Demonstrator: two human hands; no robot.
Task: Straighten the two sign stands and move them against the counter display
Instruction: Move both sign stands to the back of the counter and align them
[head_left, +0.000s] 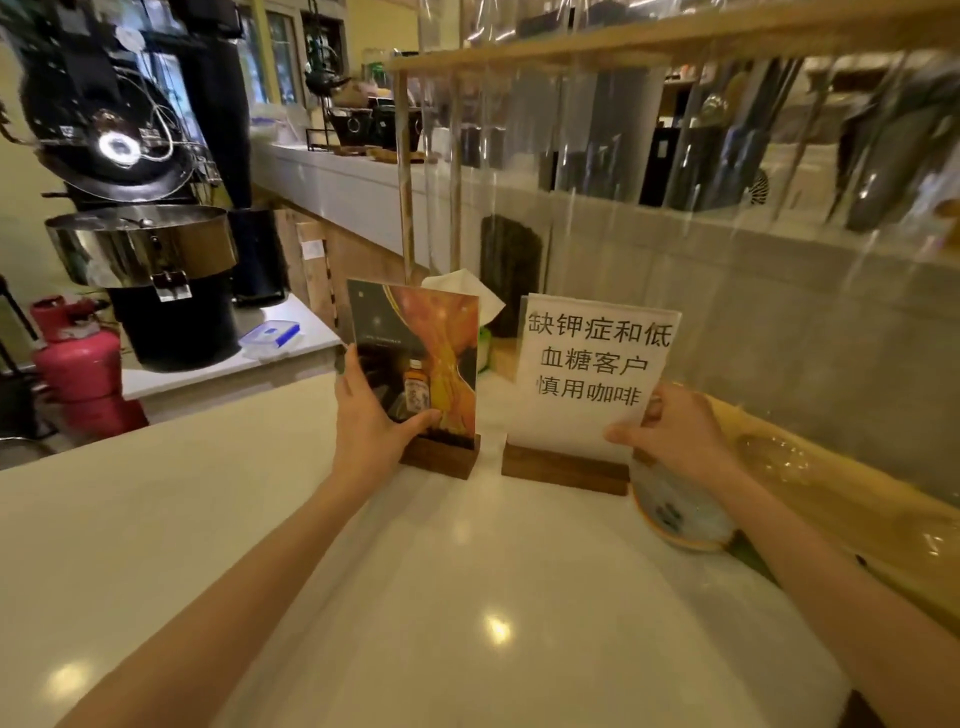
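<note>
Two sign stands rise side by side on the white counter (467, 597). The left sign stand (431, 343) holds a dark and orange picture card with a bottle on it, set in a dark wooden base. My left hand (369, 415) grips its lower left edge, thumb across the front. The right sign stand (592, 358) is a clear panel with a white sheet of black printed characters in a longer wooden base. My right hand (670, 431) pinches its lower right corner. Just behind both stands is the clear counter display (675, 182) with its wooden frame.
A patterned bowl (675, 514) sits under my right wrist beside the right stand. A tissue box (467, 296) is behind the stands. A yellow wooden ledge (857, 499) runs along the right. Left of the counter are a black roasting machine (150, 249) and a red cylinder (78, 358).
</note>
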